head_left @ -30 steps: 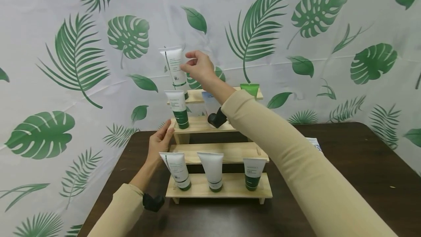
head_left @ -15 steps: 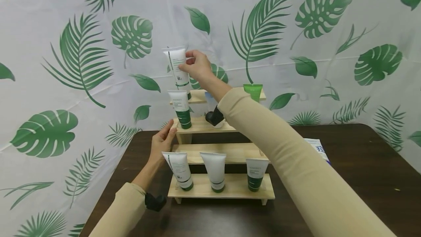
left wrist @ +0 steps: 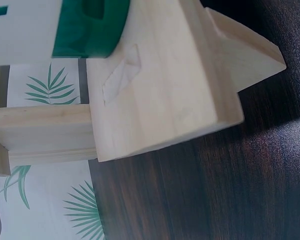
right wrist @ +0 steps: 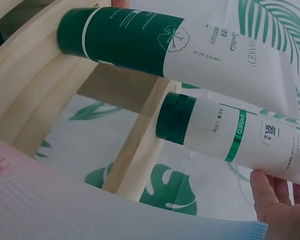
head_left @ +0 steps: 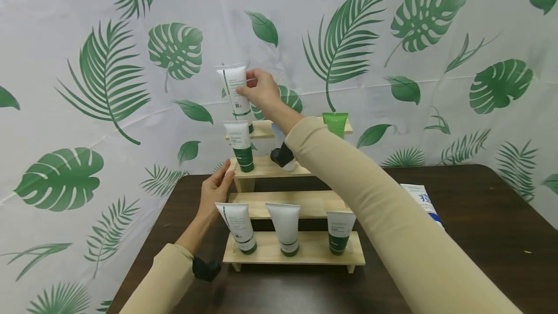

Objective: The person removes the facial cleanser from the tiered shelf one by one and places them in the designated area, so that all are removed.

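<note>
A white cosmetic tube (head_left: 232, 101) with a green cap stands cap-down at the left of the top tier of a wooden stepped rack (head_left: 279, 259). My right hand (head_left: 261, 92) pinches its upper right side; in the right wrist view thumb and fingers meet the tube (right wrist: 215, 135) near its crimped end. A white and green tube (head_left: 240, 147) stands in front, one tier lower. Beside it, my left hand (head_left: 213, 190) rests its extended fingers at that tier's left end. The left wrist view shows the wooden shelf end (left wrist: 160, 95) close up and a fingertip at the frame's edge.
A pale blue tube (head_left: 279, 132) and a bright green tube (head_left: 335, 122) stand farther right, partly behind my right arm. The lowest tier holds a striped white tube (head_left: 237, 227), a plain white tube (head_left: 283, 227) and a white-green tube (head_left: 340, 231). A blue-white packet (head_left: 420, 200) lies on the dark table (head_left: 479, 236).
My right hand has closed in on the top-tier tube, from fingers at its right side to a pinch on it. The view shifted slightly; the left hand stays at the shelf end.
</note>
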Demonstrator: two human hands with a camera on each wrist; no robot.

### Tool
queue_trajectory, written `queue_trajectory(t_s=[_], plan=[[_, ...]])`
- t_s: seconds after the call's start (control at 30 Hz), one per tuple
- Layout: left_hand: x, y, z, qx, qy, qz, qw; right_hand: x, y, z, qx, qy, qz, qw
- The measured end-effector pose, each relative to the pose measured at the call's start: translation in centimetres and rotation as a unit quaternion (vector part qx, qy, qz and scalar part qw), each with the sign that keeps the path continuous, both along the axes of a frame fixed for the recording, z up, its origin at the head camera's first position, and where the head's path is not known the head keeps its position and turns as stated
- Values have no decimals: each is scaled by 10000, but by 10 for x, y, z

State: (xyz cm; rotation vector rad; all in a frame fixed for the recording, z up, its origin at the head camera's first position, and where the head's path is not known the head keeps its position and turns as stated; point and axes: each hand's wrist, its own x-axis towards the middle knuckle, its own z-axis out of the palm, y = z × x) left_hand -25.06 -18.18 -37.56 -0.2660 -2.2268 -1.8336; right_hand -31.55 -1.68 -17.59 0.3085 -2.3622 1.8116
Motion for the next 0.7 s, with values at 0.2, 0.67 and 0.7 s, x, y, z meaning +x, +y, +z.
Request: queue_trajectory(t_s=[0.2,0.67,0.7], plan=[[15,6,17,-5,-96,-43,9999,-1,0,-1,4,50,-47,10000],[1,3,-3,12,60,113,9999,4,0,-1,74,292,-172,9994],[1,3,-3,13,62,122,9999,4,0,-1,77,296,-184,9994]])
